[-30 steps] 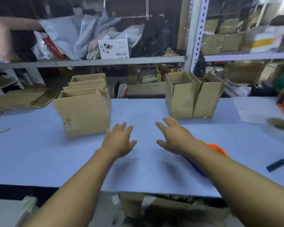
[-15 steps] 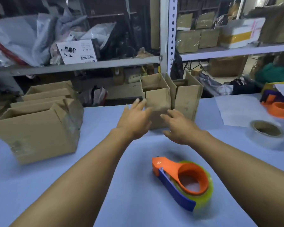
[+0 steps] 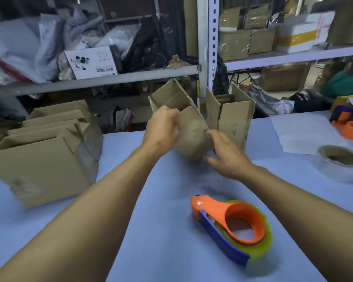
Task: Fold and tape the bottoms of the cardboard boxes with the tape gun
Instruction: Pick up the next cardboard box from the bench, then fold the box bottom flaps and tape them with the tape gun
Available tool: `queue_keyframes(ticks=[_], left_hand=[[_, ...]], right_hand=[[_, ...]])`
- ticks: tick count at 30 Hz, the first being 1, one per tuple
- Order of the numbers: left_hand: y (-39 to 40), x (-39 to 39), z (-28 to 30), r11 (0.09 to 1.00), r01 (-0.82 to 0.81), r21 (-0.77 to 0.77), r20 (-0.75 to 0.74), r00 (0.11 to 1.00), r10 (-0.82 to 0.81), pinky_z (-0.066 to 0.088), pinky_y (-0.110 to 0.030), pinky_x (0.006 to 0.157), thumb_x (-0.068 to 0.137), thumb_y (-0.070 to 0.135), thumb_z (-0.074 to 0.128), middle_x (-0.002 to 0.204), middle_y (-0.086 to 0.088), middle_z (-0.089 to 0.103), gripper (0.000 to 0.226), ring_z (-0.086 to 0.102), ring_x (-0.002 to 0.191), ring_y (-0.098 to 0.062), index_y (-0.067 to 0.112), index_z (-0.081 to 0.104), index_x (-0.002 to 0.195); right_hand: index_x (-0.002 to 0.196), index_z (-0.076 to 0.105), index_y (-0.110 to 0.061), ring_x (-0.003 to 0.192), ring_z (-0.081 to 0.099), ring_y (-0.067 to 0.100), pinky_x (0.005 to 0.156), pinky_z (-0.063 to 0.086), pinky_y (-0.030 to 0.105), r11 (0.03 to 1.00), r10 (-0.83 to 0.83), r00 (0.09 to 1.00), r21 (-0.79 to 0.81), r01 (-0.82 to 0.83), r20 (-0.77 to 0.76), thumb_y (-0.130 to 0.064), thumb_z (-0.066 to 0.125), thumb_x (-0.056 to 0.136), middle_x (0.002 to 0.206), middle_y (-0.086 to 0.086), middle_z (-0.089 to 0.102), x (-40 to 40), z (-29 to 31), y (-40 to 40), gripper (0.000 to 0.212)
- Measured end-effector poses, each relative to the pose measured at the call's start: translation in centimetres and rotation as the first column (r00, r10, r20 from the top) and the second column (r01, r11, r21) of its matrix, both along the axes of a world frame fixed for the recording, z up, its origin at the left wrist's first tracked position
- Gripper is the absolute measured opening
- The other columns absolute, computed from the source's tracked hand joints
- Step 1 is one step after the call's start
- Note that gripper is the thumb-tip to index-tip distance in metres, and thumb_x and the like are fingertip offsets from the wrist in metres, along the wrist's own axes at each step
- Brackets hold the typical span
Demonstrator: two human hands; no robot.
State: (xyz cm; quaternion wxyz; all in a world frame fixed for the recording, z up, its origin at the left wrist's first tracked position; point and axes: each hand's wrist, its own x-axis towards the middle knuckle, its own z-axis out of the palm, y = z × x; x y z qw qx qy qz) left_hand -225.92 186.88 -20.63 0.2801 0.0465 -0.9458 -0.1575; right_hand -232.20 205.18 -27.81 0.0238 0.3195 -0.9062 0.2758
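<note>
While half a second ago both hands only touched the small brown cardboard box (image 3: 192, 137) as it stood upright near the far edge of the desk (image 3: 161, 251), now the box is lifted and tilted, with its open flaps turned up and to the left. The left hand (image 3: 161, 131) grips the left wall of the box, its fingers curled around the cardboard edge. The right hand (image 3: 226, 153) touches the lower right side of the box with its fingers spread rather wide; I cannot tell if the thumb pinches the cardboard. A second brown cardboard box (image 3: 230, 119) stands upright just beside it, at the far edge of the desk.

I judge from this change that the person has picked the next box and is turning it to bring its bottom up, so the folding of the bottom flaps is only beginning and the taping is not yet done. The orange and blue tape gun (image 3: 230, 226) lies untouched near the front edge of the desk, below the right forearm. A row of larger brown cardboard boxes (image 3: 43, 159) stands at the left side of the desk, and a loose roll of clear tape (image 3: 340, 161) lies at the right side.
</note>
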Motion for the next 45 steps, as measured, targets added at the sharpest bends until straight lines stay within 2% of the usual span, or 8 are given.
queue_keyframes(ticks=[5, 13, 18, 24, 29, 34, 39, 45], left_hand=[[-1.5, 9.4, -0.5, 0.913, -0.01, 0.407, -0.113, 0.992, 0.062, 0.035, -0.019, 0.06, 0.089, 0.013, 0.06, 0.078, -0.001, 0.057, 0.009, 0.05, 0.07, -0.011, 0.013, 0.061, 0.08], [-0.4, 24.3, -2.9, 0.638, 0.131, 0.759, -0.112, 0.991, -0.07, 0.055, -0.033, 0.087, 0.097, 0.002, 0.055, 0.107, 0.0, 0.072, 0.024, 0.067, 0.099, -0.015, 0.014, 0.065, 0.114], [-0.4, 29.6, -4.9, 0.605, 0.008, 0.796, 0.044, 0.996, -0.072, 0.056, -0.021, 0.07, 0.092, -0.002, 0.059, 0.106, 0.0, 0.074, 0.029, 0.07, 0.096, -0.016, 0.014, 0.068, 0.115], [-0.9, 32.2, -7.3, 0.83, -0.273, 0.486, 0.195, 0.96, 0.201, 0.054, -0.041, 0.076, 0.073, 0.014, 0.079, 0.102, 0.007, 0.064, 0.038, 0.066, 0.09, -0.016, 0.021, 0.056, 0.102], [-1.4, 31.3, -8.9, 0.879, -0.338, -0.335, -0.011, 0.935, 0.355, 0.036, -0.064, 0.1, 0.059, 0.006, 0.075, 0.129, -0.007, 0.045, 0.09, 0.045, 0.116, -0.032, 0.022, 0.039, 0.139], [1.0, 26.8, -8.7, 0.784, -0.187, -0.591, -0.035, 0.978, 0.207, 0.042, -0.05, 0.09, 0.077, 0.017, 0.059, 0.098, -0.006, 0.06, 0.022, 0.057, 0.088, -0.032, 0.018, 0.059, 0.099], [-0.2, 27.0, -10.6, 0.998, -0.039, -0.05, 0.075, 0.996, 0.042, 0.043, -0.029, 0.085, 0.063, -0.002, 0.063, 0.116, 0.002, 0.053, 0.055, 0.049, 0.107, -0.023, 0.02, 0.059, 0.114], [-0.8, 27.6, -9.7, 0.923, 0.135, 0.361, 0.111, 0.976, -0.186, 0.028, -0.038, 0.117, 0.077, 0.019, 0.06, 0.14, 0.011, 0.055, 0.049, 0.037, 0.139, -0.006, 0.026, 0.066, 0.125]], right_hand=[[0.133, 0.037, -0.029, 0.122, 0.044, 0.024, 0.094, 0.037, 0.034, 0.936, -0.04, 0.996, -0.352, 0.008, -0.084, -0.04, 0.069, 0.088, 0.132, 0.001, 0.05, 5.0, 2.9, -0.4, 0.056], [0.14, 0.052, -0.03, 0.125, 0.045, 0.023, 0.109, 0.036, 0.038, 0.936, 0.23, 0.949, -0.219, -0.276, -0.214, -0.028, 0.071, 0.089, 0.136, -0.003, 0.051, 14.6, 3.4, -1.2, 0.055], [0.131, 0.064, -0.022, 0.117, 0.051, 0.028, 0.101, 0.033, 0.023, 0.919, 0.292, 0.929, -0.205, -0.338, -0.226, -0.012, 0.075, 0.084, 0.129, 0.002, 0.059, 18.7, 1.2, -1.1, 0.049], [0.12, 0.072, -0.012, 0.108, 0.059, 0.034, 0.093, 0.036, 0.022, 0.9, 0.38, 0.886, -0.117, -0.421, -0.265, 0.009, 0.069, 0.075, 0.12, 0.013, 0.063, 20.7, -1.4, -0.9, 0.05], [0.114, 0.074, -0.016, 0.108, 0.057, 0.034, 0.093, 0.04, 0.03, 0.888, 0.417, 0.869, -0.085, -0.452, -0.266, 0.007, 0.069, 0.075, 0.12, 0.01, 0.062, 21.1, -2.8, -1.8, 0.046], [0.113, 0.074, -0.025, 0.106, 0.059, 0.031, 0.097, 0.044, 0.046, 0.892, 0.394, 0.885, -0.13, -0.433, -0.248, -0.021, 0.069, 0.074, 0.113, 0.006, 0.062, 20.8, -2.9, -2.2, 0.039], [0.101, 0.078, -0.033, 0.11, 0.061, 0.026, 0.09, 0.049, 0.052, 0.876, 0.356, 0.897, -0.241, -0.417, -0.26, -0.044, 0.059, 0.078, 0.108, -0.006, 0.069, 21.5, -4.0, -3.4, 0.032], [0.098, 0.08, -0.016, 0.119, 0.059, 0.017, 0.101, 0.044, 0.025, 0.807, 0.448, 0.889, -0.387, -0.447, -0.093, -0.026, 0.076, 0.075, 0.107, 0.001, 0.075, 19.5, -3.4, -3.0, 0.025]])
